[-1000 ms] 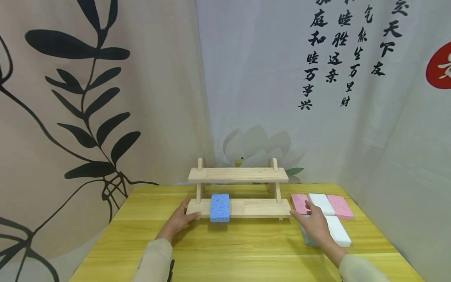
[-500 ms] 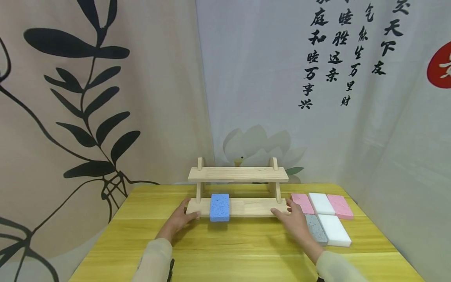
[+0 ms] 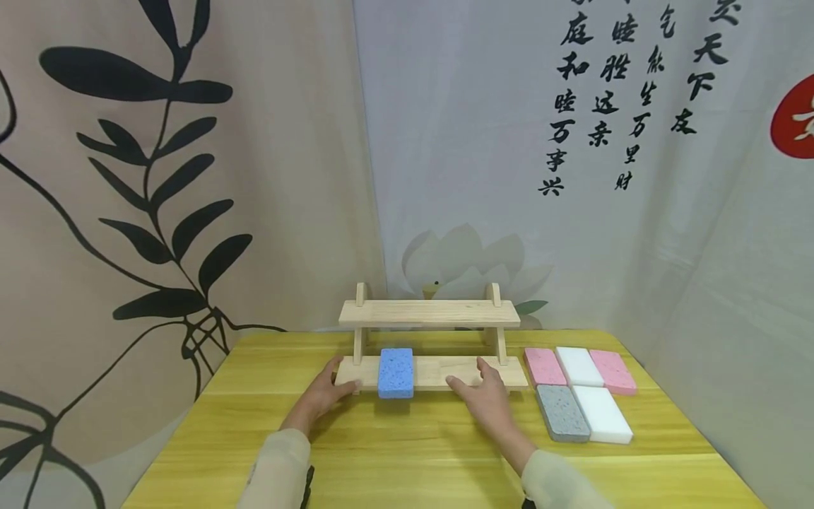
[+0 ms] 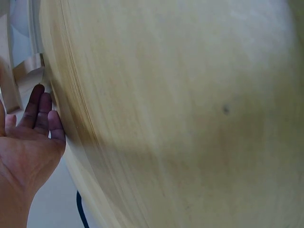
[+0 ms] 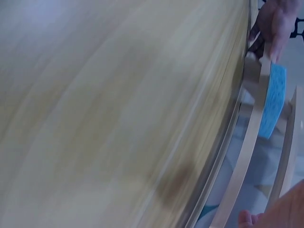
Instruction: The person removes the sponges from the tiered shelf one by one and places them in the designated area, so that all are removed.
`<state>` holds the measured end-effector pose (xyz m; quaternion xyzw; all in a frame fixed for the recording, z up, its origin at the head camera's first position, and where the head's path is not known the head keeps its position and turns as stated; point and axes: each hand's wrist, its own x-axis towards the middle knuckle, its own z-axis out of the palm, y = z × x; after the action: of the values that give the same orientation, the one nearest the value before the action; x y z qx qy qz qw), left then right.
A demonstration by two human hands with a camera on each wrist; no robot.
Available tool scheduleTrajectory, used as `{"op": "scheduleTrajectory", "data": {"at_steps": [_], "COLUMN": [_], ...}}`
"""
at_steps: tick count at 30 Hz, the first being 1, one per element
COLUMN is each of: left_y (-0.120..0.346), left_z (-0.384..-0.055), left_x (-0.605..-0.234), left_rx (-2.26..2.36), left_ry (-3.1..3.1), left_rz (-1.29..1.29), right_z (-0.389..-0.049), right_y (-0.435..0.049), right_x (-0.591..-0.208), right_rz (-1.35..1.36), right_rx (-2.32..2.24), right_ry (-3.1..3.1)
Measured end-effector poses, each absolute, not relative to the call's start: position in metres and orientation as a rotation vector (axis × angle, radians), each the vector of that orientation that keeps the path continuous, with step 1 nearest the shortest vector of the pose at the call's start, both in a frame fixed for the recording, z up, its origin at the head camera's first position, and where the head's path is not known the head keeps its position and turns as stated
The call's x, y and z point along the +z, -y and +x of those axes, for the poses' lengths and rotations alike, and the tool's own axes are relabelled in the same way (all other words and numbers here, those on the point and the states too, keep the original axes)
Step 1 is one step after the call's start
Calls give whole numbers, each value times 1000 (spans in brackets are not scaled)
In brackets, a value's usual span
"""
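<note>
A two-tier wooden shelf rack (image 3: pixel 432 312) stands at the back of the table. Flat on its lower board lies a blue sponge (image 3: pixel 396 373), left of centre, jutting slightly past the front edge. My left hand (image 3: pixel 320 397) holds that board's left end; the right wrist view shows its thumb and fingers on either side of the board. Over the right half of the lower board is my right hand (image 3: pixel 486 401), thumb and fingers spread apart with nothing between them. Only part of the right hand (image 5: pixel 285 209) shows at the corner of its wrist view.
Right of the rack lie several sponges side by side: a grey one (image 3: pixel 562 413), white ones (image 3: pixel 603 413) and pink ones (image 3: pixel 613 371). The yellow wood table (image 3: pixel 394 459) backs onto a printed curtain (image 3: pixel 458 141).
My right hand has moved left, from over the sponges at the right to over the lower board, uncovering the grey sponge. The left hand and the blue sponge have stayed put.
</note>
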<state>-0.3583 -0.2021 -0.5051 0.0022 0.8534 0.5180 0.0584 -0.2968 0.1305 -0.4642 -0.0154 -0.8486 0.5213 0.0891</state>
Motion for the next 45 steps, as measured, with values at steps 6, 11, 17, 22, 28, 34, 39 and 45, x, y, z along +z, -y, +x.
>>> {"op": "scheduleTrajectory", "data": {"at_steps": [6, 11, 17, 22, 28, 34, 39, 45], "left_y": [202, 202, 202, 202, 203, 203, 203, 202], "left_z": [-359, -358, -360, -360, -358, -355, -353, -354], "left_x": [-506, -506, -507, -507, -504, -502, -501, -501], "left_rx": [1590, 1590, 1596, 1596, 1587, 1589, 1577, 1579], "left_ry": [-2582, -2582, -2581, -2582, -2590, -2584, -2602, -2613], "left_rz": [21, 25, 28, 30, 32, 44, 53, 50], "right_z": [-293, -292, -292, -292, -294, -295, -299, -303], "right_y": [-103, -85, -64, -46, -26, -10, 0, 11], "right_x": [-462, -464, -474, -481, -483, -485, -489, -492], "right_rz": [-32, -46, -58, -100, -154, -196, -249, -290], "right_rx": [1623, 1648, 1634, 1589, 1570, 1506, 1474, 1419], "right_ry": [2495, 2473, 2438, 2426, 2417, 2408, 2394, 2395]}}
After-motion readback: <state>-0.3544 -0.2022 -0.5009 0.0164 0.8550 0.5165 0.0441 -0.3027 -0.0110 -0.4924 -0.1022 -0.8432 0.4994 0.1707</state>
